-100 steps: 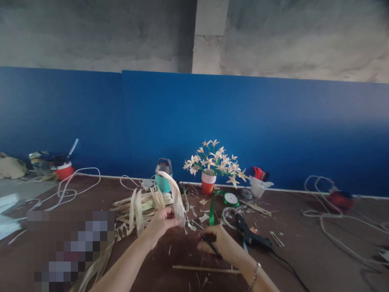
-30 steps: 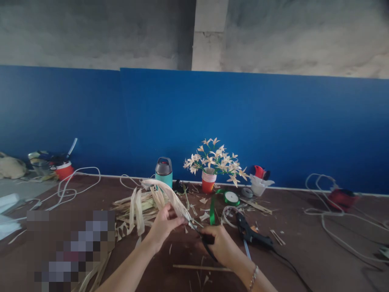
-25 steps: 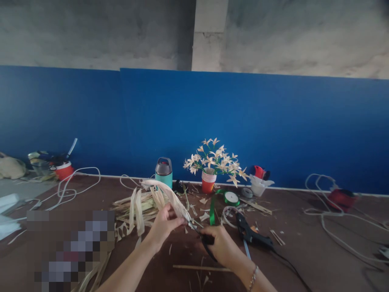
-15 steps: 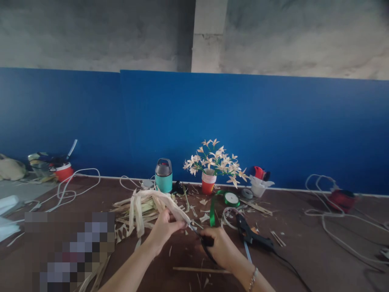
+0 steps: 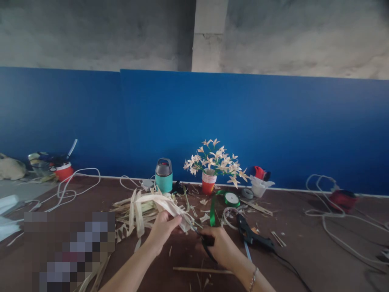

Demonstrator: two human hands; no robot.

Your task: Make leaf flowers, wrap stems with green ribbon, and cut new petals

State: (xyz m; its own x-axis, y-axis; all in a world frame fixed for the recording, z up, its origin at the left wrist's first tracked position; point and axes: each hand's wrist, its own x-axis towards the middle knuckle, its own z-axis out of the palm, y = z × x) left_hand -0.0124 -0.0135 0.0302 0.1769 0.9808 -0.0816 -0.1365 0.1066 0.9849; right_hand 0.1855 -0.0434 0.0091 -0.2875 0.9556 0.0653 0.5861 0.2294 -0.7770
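My left hand (image 5: 163,231) pinches a long pale strip of dried husk (image 5: 158,199) between thumb and fingers. The strip arches back over a heap of husks (image 5: 127,211) on the left. Black-handled scissors (image 5: 208,242) are gripped in my right hand (image 5: 219,246), with the blades pointing at the strip's near end just past my left thumb. Whether the blades touch the husk is hard to make out. Beyond my hands, pale artificial flowers (image 5: 223,162) with green stems stand in stacked red and white paper cups (image 5: 208,182).
A black glue gun (image 5: 253,237) with its cord lies right of my right hand. Green ribbon (image 5: 231,198) on a spool and a teal flask (image 5: 164,177) stand farther back. Husk scraps and a thin stick (image 5: 200,270) litter the brown table (image 5: 304,251). White cables loop at both sides.
My left hand has shifted slightly left and down. The strip's end now shows wider and spread between my left thumb and the scissors. My right hand has barely moved.
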